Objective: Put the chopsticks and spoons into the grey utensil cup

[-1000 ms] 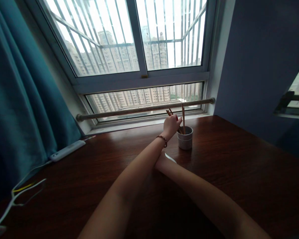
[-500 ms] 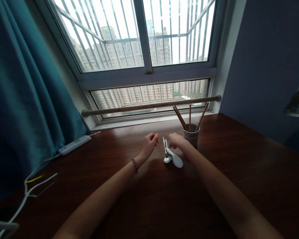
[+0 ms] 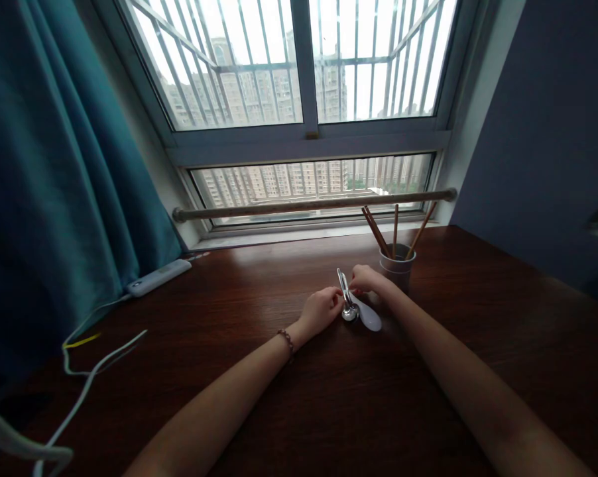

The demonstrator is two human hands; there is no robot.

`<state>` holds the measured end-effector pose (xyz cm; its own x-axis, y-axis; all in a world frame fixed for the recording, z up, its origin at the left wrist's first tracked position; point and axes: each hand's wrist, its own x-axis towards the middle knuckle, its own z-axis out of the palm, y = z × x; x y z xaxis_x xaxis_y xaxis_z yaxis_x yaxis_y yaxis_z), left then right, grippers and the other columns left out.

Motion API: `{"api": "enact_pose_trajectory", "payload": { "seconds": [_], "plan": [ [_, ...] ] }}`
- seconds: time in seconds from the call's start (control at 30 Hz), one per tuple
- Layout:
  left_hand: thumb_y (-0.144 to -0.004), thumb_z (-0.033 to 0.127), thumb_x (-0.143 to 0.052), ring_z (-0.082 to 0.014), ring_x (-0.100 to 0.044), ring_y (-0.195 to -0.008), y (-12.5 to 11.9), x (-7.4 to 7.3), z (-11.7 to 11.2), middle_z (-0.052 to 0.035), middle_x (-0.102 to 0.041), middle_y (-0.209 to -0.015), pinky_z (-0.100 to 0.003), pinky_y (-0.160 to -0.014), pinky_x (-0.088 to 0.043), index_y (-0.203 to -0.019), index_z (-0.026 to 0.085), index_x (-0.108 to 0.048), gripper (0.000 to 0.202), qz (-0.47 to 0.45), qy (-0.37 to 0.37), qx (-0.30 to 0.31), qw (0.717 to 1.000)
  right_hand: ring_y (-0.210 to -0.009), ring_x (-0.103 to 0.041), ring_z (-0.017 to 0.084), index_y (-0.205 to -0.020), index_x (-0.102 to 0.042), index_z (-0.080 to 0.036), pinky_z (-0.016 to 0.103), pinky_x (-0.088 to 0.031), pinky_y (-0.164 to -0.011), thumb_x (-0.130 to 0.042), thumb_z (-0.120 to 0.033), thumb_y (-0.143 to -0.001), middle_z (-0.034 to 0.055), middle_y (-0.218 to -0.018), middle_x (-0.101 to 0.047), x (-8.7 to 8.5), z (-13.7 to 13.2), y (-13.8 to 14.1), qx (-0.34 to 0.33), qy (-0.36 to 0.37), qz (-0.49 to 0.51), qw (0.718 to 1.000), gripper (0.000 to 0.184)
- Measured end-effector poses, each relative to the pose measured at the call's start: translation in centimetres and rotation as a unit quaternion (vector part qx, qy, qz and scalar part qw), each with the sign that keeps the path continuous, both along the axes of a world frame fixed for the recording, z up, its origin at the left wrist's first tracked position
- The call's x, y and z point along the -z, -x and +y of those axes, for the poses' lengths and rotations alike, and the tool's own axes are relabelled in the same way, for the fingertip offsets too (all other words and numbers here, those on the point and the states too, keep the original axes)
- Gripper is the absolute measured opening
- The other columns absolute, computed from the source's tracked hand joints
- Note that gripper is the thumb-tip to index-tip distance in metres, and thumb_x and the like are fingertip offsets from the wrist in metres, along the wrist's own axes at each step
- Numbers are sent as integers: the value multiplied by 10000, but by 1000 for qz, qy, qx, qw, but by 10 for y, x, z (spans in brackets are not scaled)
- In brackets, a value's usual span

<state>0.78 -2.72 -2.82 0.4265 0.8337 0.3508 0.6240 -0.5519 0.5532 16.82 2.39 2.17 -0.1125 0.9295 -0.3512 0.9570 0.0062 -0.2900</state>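
Observation:
Metal spoons (image 3: 349,312) lie on the dark wooden table with their handles toward the window. A white spoon (image 3: 371,320) lies against them on the right, its bowl toward me. My left hand (image 3: 323,309), with a beaded bracelet at the wrist, has curled fingers right at the left side of the metal spoons; what its fingertips pinch, if anything, is hidden. From the other side, the closed fingers of my right hand (image 3: 366,279) meet the handle end of the white spoon, close to the metal handles.
A grey pot (image 3: 397,270) with several chopsticks (image 3: 376,232) stands just behind my right wrist. At the left lie a white power strip (image 3: 160,277) and white cables (image 3: 95,371). A blue curtain (image 3: 80,165) hangs there, and a rail (image 3: 309,205) crosses the window.
My left hand has moved right and a little toward me, reaching the metal spoons. My right hand stays by the handles. The whole view has shifted slightly.

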Motion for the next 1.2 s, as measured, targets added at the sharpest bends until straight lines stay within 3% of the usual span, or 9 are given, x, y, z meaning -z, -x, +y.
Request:
{"api": "enact_pose_trajectory", "payload": {
  "seconds": [0.43,0.63,0.83,1.03,1.2],
  "plan": [
    [-804,395,-490,-142,-556,-651,4,4,9,-24,-653,-754,-230,-588,-373,-844,193,-657,265,13,39,-3,999,-639,-576,101,-816,-589,-84,253,-492,-612,-550,-278,-849,25,-722,-597,32,15,-3,33,-29,73,996,201],
    [-808,413,-506,-141,-566,-675,4,2,9,-25,-657,-786,-245,-623,-394,-872,186,-657,280,7,76,-6,997,-717,-584,126,-807,-597,-91,288,-480,-684,-577,-296,-825,32,-755,-604,38,18,-4,42,-64,88,993,207],
    [-821,423,-532,-144,-596,-740,-4,3,19,-28,-641,-806,-325,-729,-463,-869,120,-619,319,19,174,-38,984,-677,-567,120,-779,-592,-89,281,-470,-657,-569,-320,-826,28,-720,-589,42,21,-6,65,-66,113,989,237],
    [-830,394,-536,-130,-580,-703,-10,5,28,-15,-604,-761,-311,-683,-484,-837,104,-598,297,18,259,-79,962,-532,-497,77,-717,-568,-83,217,-431,-532,-539,-321,-851,-5,-608,-527,45,21,-3,71,-39,172,982,274],
    [-840,362,-533,-90,-545,-598,-5,2,31,3,-577,-697,-245,-576,-470,-792,97,-582,274,-33,318,-55,946,-477,-448,56,-702,-547,-84,187,-397,-475,-538,-288,-855,-25,-577,-493,38,14,4,78,-26,232,969,255]
  ]
}}
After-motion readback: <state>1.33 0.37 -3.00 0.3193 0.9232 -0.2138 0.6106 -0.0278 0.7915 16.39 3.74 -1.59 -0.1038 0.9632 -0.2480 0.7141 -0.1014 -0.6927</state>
